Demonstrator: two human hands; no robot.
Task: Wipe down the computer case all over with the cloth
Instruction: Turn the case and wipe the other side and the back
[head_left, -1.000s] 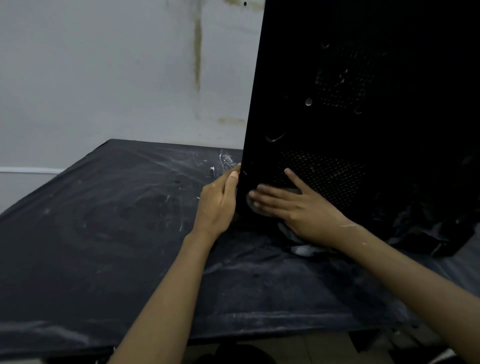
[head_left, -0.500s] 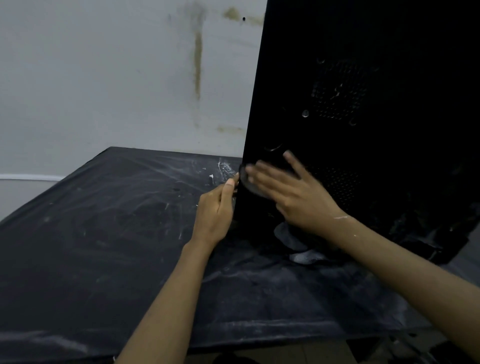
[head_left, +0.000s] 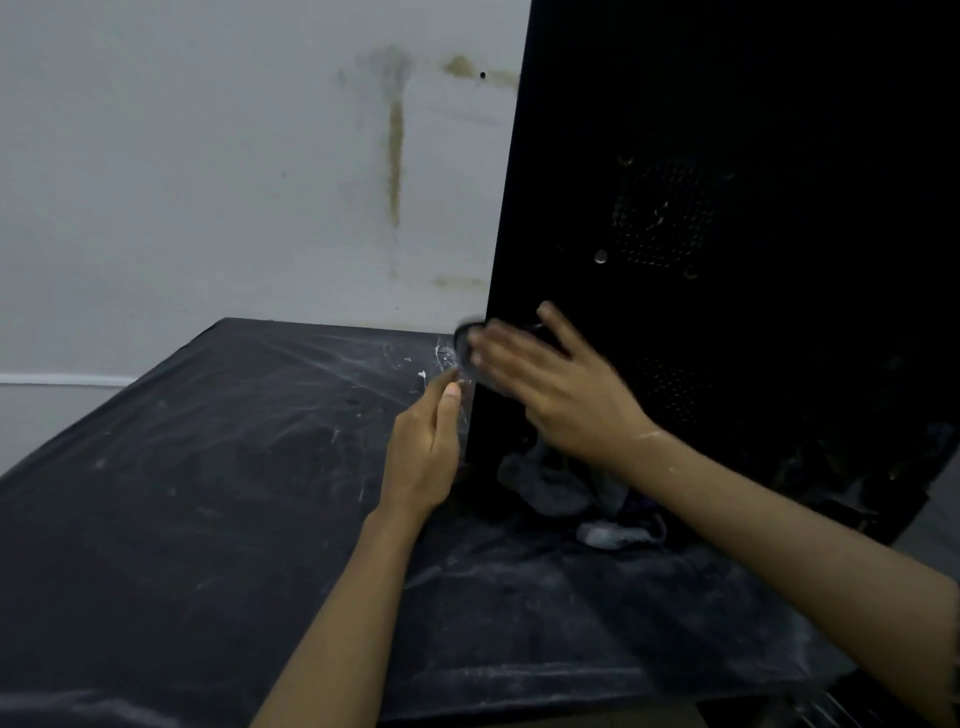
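A tall black computer case stands upright on the right of a black table, its perforated vent panel facing me. My right hand lies flat against the case near its left edge, fingers spread, pressing a grey cloth to the panel. The cloth hangs below my palm and a dark fold sticks out past my fingertips. My left hand grips the case's left front edge low down, thumb up along the corner.
The black table cover is streaked with white dust and smears. A stained white wall stands right behind the table. The table's front edge runs across the bottom of the view.
My right hand with the cloth has slid upward and to the left along the case panel, reaching its left edge. My left hand has stayed on the case corner.
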